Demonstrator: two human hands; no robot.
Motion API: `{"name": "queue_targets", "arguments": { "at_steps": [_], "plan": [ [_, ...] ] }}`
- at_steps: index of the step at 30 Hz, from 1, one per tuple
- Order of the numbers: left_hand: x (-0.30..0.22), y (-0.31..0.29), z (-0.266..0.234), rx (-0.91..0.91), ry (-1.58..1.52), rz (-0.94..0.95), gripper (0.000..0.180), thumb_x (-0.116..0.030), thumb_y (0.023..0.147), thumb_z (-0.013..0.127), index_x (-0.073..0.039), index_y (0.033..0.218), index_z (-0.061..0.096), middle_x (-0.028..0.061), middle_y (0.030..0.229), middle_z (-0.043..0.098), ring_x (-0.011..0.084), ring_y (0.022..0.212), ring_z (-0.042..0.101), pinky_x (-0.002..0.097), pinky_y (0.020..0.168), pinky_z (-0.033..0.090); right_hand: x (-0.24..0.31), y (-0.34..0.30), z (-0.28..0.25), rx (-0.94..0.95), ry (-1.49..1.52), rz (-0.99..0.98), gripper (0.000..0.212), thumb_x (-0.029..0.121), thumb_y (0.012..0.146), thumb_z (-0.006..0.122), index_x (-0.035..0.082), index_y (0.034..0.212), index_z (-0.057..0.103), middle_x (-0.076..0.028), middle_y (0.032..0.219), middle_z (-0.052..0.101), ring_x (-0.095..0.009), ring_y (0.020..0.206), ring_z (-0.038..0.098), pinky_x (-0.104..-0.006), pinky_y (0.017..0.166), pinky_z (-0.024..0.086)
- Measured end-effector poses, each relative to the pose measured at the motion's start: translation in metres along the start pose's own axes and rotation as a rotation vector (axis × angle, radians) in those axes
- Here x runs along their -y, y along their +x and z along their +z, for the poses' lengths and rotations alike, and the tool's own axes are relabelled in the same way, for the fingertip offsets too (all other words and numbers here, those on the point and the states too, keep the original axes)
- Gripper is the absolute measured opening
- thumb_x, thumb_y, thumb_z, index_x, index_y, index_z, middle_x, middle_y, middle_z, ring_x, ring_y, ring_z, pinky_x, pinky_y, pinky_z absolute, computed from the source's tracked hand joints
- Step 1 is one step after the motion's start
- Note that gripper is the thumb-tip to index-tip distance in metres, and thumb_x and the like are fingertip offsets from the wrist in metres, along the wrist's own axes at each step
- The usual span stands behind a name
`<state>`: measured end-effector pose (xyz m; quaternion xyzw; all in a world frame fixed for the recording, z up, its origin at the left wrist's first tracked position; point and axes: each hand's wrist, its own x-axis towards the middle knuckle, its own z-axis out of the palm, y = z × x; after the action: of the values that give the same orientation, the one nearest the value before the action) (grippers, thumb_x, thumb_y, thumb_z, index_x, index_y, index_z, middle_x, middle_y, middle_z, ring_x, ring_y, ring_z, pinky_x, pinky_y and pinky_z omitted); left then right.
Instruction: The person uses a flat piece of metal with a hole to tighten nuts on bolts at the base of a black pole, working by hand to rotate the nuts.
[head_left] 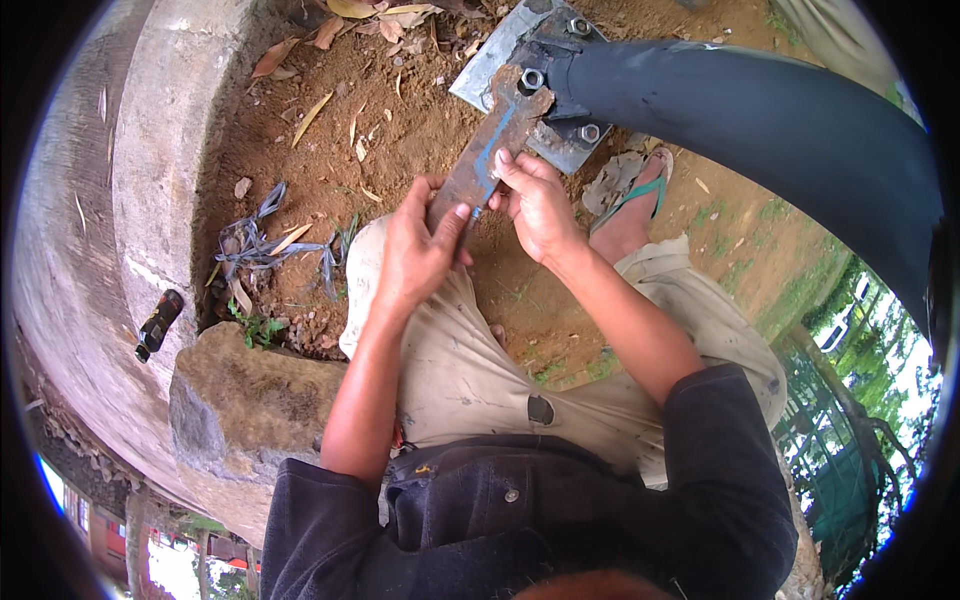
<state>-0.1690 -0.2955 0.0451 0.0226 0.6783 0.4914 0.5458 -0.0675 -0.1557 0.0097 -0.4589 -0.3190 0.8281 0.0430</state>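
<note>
A flat, rusty steel wrench with a blue line drawn on it slants between my hands. My left hand is closed around its lower end, thumb on top. Higher up, my right hand pinches its edge between thumb and fingers. The wrench's notched head lies against a hex nut at the foot of a dark post; I cannot tell whether the jaw is fully around it. Another nut and a third nut sit on the grey metal base plate.
A concrete curb runs along the left, with a small dark object on it. Beside my left leg lies a large rock. Torn plastic strips and dry leaves litter the soil. My sandaled foot is near the plate.
</note>
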Motion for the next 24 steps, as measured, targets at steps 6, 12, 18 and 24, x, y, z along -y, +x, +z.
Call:
{"name": "queue_targets", "arguments": {
  "at_steps": [6, 12, 18, 24],
  "plan": [
    [-0.045, 0.055, -0.084, 0.164, 0.248, -0.079, 0.037, -0.022, 0.101, 0.067, -0.003, 0.132, 0.061, 0.0052, 0.075, 0.066, 0.01, 0.051, 0.059, 0.0258, 0.045, 0.048, -0.01, 0.027, 0.045, 0.008, 0.148, -0.032, 0.02, 0.021, 0.105, 0.06, 0.003, 0.099, 0.067, -0.003, 0.088, 0.066, -0.01, 0.075, 0.064, -0.0271, 0.072, 0.06],
    [-0.136, 0.161, -0.144, 0.48, 0.694, 0.085, 0.037, -0.034, 0.096, 0.071, -0.008, 0.123, 0.069, 0.0005, 0.07, 0.067, 0.0073, 0.046, 0.058, 0.0217, 0.04, 0.047, -0.007, 0.069, 0.113, -0.021, 0.521, -0.169, 0.016, 0.019, 0.106, 0.058, 0.003, 0.108, 0.06, -0.006, 0.092, 0.064, -0.015, 0.083, 0.067, -0.0422, 0.094, 0.061],
    [-0.09, 0.092, -0.129, 0.321, 0.454, 0.1, 0.033, -0.031, 0.099, 0.069, -0.006, 0.12, 0.068, 0.001, 0.071, 0.064, 0.0081, 0.053, 0.058, 0.0241, 0.046, 0.048, -0.005, 0.033, 0.085, 0.011, 0.336, -0.025, 0.019, 0.023, 0.105, 0.06, 0.004, 0.104, 0.061, -0.005, 0.092, 0.066, -0.015, 0.083, 0.067, -0.0364, 0.087, 0.06],
    [-0.004, 0.018, -0.037, 0.06, 0.028, -0.026, 0.023, -0.018, 0.104, 0.061, -0.004, 0.12, 0.054, 0.0054, 0.082, 0.063, 0.0118, 0.056, 0.063, 0.0244, 0.047, 0.051, -0.008, 0.005, 0.021, -0.045, 0.047, 0.004, 0.022, 0.028, 0.106, 0.06, 0.009, 0.098, 0.066, 0.002, 0.086, 0.065, -0.005, 0.067, 0.055, -0.0207, 0.068, 0.052]
  ]
}}
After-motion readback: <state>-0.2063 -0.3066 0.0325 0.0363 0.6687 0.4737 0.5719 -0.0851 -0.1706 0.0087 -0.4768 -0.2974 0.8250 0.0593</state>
